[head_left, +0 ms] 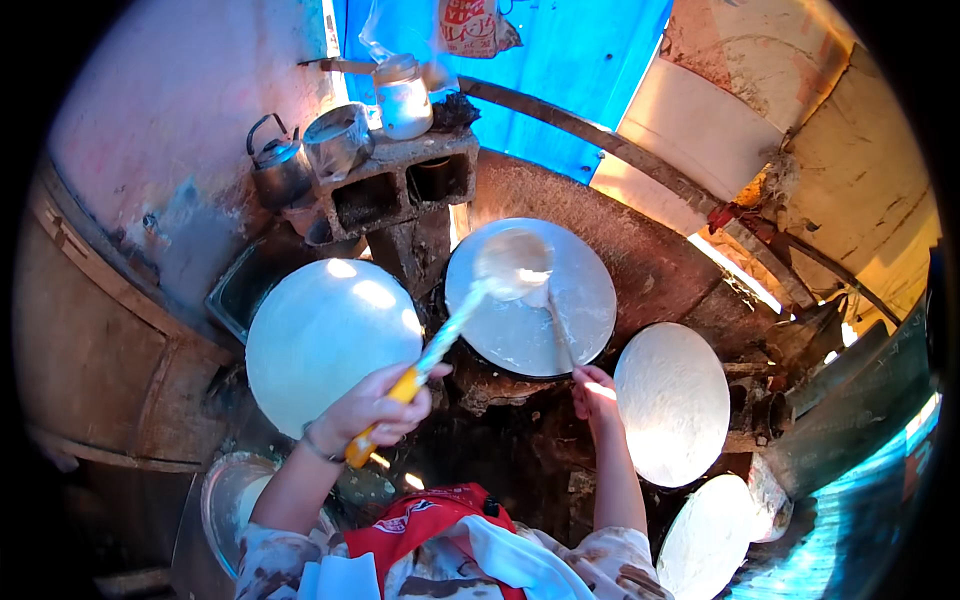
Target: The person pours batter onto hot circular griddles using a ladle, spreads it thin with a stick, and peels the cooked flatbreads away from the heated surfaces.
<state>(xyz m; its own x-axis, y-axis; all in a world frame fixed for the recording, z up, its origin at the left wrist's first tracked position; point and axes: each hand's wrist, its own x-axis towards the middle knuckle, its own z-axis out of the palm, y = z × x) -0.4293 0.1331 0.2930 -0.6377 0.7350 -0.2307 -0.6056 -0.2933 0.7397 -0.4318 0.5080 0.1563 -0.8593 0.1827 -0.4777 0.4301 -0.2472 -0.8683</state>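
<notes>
My left hand (pixel 385 410) is closed round the yellow end of a long-handled ladle (pixel 450 335), whose shaft is wrapped in pale green and white. The ladle's round bowl, smeared by motion, is over the far part of a round griddle (pixel 580 270) with a whitish surface. Between the fingers of my right hand (pixel 597 390) is a thin metal-handled utensil (pixel 560 330), slanting from the griddle's near edge toward the ladle bowl. Its far end meets the bowl's outline, and I cannot make out its shape.
A large white disc (pixel 320 345) lies left of the griddle; two more pale discs, one upper (pixel 672 410) and one lower (pixel 705 545), are at the right. Behind, a concrete block (pixel 400 165) bears a pot (pixel 338 145) and a jar (pixel 403 100), beside a kettle (pixel 280 172).
</notes>
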